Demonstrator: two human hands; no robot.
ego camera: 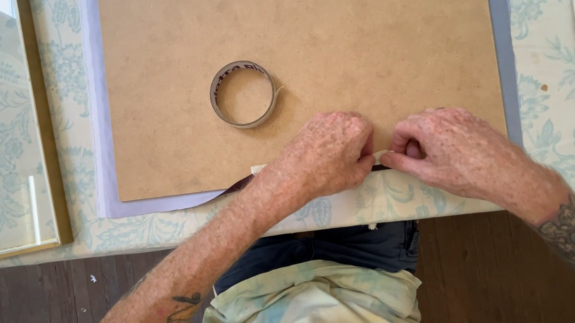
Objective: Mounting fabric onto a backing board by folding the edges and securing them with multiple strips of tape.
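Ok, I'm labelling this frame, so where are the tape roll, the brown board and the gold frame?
tape roll (220,107): head view, on its lower left band.
brown board (339,44): head view, on its bare middle.
gold frame (37,105): head view, on its right-hand bar.

We reach in with both forearms bare, ours coming up from the lower edge of the view. Our left hand (328,153) lies knuckles up, wrist bent, its fingers (363,145) curled under and pinched together at the tips. Our right hand (455,150) comes in from the right, forearm tattooed, knuckles also up, fingers folded into a loose fist with thumb and forefinger pinched. Measured from the left hand, the right sits just beside it, fingertips facing and nearly touching.
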